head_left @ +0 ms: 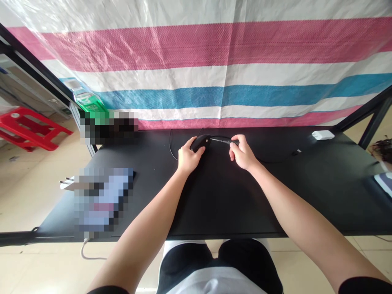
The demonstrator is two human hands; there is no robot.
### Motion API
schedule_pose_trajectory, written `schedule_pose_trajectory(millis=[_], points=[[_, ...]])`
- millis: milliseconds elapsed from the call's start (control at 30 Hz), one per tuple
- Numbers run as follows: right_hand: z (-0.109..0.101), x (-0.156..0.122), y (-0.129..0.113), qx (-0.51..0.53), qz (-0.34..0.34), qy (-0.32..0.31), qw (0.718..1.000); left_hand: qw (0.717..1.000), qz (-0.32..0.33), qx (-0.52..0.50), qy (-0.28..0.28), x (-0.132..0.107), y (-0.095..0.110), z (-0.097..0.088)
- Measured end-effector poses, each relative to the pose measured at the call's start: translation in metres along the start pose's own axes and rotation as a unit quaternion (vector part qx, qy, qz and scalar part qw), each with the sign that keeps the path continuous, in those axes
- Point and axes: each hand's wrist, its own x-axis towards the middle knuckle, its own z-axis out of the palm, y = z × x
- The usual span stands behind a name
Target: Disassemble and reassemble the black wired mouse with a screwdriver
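**Left hand [191, 160] grips a black mouse [200, 142]; right hand [243, 153] pinches a slim black plug [225, 141]**

Going left to right from the mouse: far to its left, a red plastic stool [30, 128] stands on the floor. Nearer, two pixel-blurred objects sit at the left side of the black tabletop [214, 204], one at the back edge and one toward the person. They are too blurred to identify. A green packet [90, 102] shows just behind the back one, and a white cord [88, 252] curls below the tabletop's front edge.

A thin black cord [174, 149] loops on the tabletop just left of the mouse. The left hand is curled over the mouse, with its fingers closed around it. A striped pink, white and blue tarp [214, 53] hangs behind.

Just right of the mouse, the right hand is nearly closed, holding the plug between thumb and fingers, with its tip close to the mouse. Farther right lie a small black connector [296, 152] and, near the back edge, a white box [322, 134].
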Motion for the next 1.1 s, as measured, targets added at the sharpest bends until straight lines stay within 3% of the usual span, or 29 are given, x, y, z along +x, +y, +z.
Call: schedule_pose_trajectory(millis=[333, 700, 1100], points=[[-0.0025, 0.0019, -0.0046, -0.132, -0.005, 0.045, 0.990, 1.000, 0.011, 0.005, 0.004, 0.0003, -0.0001, -0.0005], [0.0011, 0.0002, 0.0006, -0.009, -0.005, 0.021, 1.000, 1.000, 0.009, 0.002, 0.005, 0.0006, -0.0004, 0.0002], [-0.0022, 0.0024, -0.0021, -0.158, -0.028, 0.086, 0.983, 1.000, 0.008, 0.009, -0.002, -0.0010, 0.0016, 0.0003]])
